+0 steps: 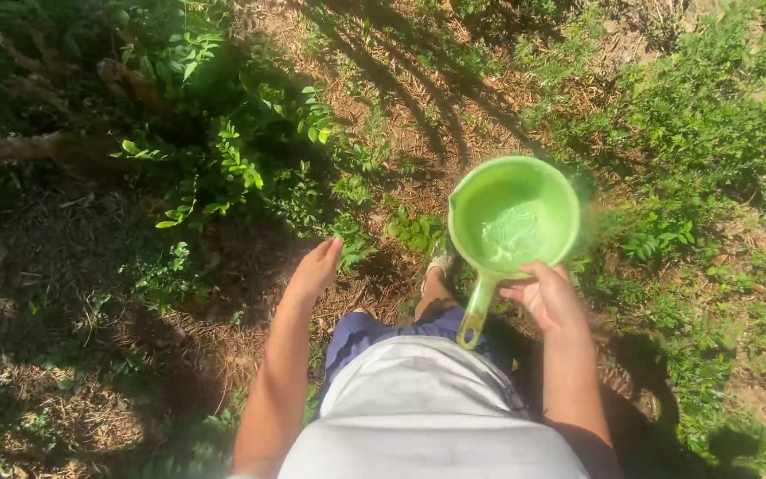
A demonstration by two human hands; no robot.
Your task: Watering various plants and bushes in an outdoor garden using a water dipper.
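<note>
I am holding a green plastic dipper (pixel 513 222) in my right hand (pixel 550 297), a little right of the middle of the frame, out in front of my white shirt (pixel 427 417) and above the ground. My fingers are curled around the rim where the bowl meets the handle, thumb on the inside edge, so the grip sits at the neck and not on the handle itself. The bowl faces up toward me, and water glints in the bottom of it. Its long axis runs from the handle end, low and slightly left near my waist, up and right to the far rim, so the bowl points away from me toward the top of the frame. I judge it thin, stiff and light as plastic goes, with most of its weight in the water; the wet rim could be slippery, and a tilt would spill it, so the neck or the handle seems the steadiest hold. My left hand (pixel 314 271) hangs empty left of centre, fingers loosely together and pointing forward, touching nothing. My sandalled foot (pixel 437 275) shows just under the bowl, on dry mulch (pixel 418 115) between leafy shrubs (pixel 241 151) at upper left and low green weeds (pixel 702 124) on the right.
</note>
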